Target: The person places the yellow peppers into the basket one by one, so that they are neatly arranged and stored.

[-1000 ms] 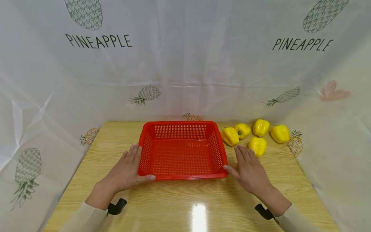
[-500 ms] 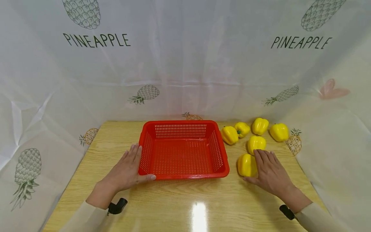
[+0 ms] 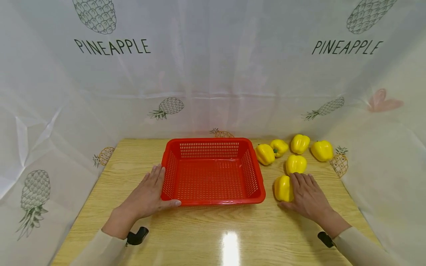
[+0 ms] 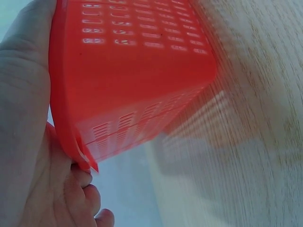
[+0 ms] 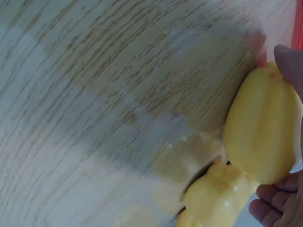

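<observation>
The right hand [image 3: 307,195] cups and half hides a glossy yellow bell pepper [image 3: 283,188], while the flat left hand [image 3: 146,195] steadies the red perforated plastic basket [image 3: 213,201].

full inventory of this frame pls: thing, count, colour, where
basket: 1, red, perforated plastic, centre of the table, nothing inside it
bell peppers: 6, yellow, on the table right of the basket; four in a back row, one in front of them, one nearest the basket's front right corner
table: 1, light wood grain, glossy
backdrop sheet: 1, white, printed with pineapples and the word PINEAPPLE, behind and on both sides of the table
wrist camera mounts: 2, black, one by each wrist
sleeves: 2, cream, bottom corners
left hand: flat against the basket's left wall, thumb along the front rim
right hand: rests on the nearest pepper, fingers over it
</observation>
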`<state>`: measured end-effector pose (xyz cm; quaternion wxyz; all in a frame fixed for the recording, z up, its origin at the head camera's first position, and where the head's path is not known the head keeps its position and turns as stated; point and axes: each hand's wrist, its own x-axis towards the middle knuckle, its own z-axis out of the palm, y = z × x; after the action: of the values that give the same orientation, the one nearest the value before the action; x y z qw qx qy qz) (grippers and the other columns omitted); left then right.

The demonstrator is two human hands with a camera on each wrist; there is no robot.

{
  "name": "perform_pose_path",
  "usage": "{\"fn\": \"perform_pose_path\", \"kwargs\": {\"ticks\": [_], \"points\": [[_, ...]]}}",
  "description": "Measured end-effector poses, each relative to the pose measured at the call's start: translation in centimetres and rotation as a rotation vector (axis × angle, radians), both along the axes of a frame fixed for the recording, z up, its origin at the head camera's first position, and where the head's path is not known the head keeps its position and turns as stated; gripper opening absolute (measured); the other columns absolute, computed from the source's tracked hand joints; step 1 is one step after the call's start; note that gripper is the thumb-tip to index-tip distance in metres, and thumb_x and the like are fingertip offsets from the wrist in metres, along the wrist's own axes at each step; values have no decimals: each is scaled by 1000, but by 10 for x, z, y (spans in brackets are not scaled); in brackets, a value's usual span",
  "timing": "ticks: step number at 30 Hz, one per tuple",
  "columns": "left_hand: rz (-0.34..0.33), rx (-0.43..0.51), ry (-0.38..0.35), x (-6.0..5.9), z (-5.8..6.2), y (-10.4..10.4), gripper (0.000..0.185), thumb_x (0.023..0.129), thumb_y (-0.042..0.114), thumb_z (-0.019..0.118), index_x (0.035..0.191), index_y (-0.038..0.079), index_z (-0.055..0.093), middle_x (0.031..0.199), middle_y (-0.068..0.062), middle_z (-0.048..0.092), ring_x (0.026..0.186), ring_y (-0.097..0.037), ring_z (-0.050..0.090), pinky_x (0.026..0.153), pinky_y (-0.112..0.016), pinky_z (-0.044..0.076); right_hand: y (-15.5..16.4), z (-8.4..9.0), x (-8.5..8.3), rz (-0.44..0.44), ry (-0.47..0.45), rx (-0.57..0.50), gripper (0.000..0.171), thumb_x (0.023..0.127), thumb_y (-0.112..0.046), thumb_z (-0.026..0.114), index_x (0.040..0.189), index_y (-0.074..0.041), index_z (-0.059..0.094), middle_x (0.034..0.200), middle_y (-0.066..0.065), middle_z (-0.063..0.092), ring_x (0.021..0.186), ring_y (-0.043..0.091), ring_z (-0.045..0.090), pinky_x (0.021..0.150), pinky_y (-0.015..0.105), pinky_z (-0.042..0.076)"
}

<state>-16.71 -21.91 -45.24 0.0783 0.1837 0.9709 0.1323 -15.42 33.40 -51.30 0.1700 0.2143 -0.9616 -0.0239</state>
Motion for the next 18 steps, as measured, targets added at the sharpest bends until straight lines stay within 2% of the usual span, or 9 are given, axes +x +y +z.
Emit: {"fn": "perform_pose_path", "kwargs": {"ticks": [10, 18], "points": [[4, 2, -3, 1, -1, 0, 140, 81, 95, 51, 164, -11, 14, 174, -30, 9, 162, -47, 9, 130, -64, 15, 3, -1, -2, -11, -15, 24, 106, 69, -58, 92, 136, 12, 46, 124, 31, 60, 117, 50, 55, 109, 68, 45], [9, 4, 0, 1, -1, 1, 138, 81, 93, 55, 164, -11, 15, 173, -31, 11, 162, -47, 10, 130, -63, 16, 6, -6, -7, 39, 44, 7, 104, 66, -53, 92, 134, 12, 48, 120, 31, 61, 113, 50, 57, 106, 67, 47]]}}
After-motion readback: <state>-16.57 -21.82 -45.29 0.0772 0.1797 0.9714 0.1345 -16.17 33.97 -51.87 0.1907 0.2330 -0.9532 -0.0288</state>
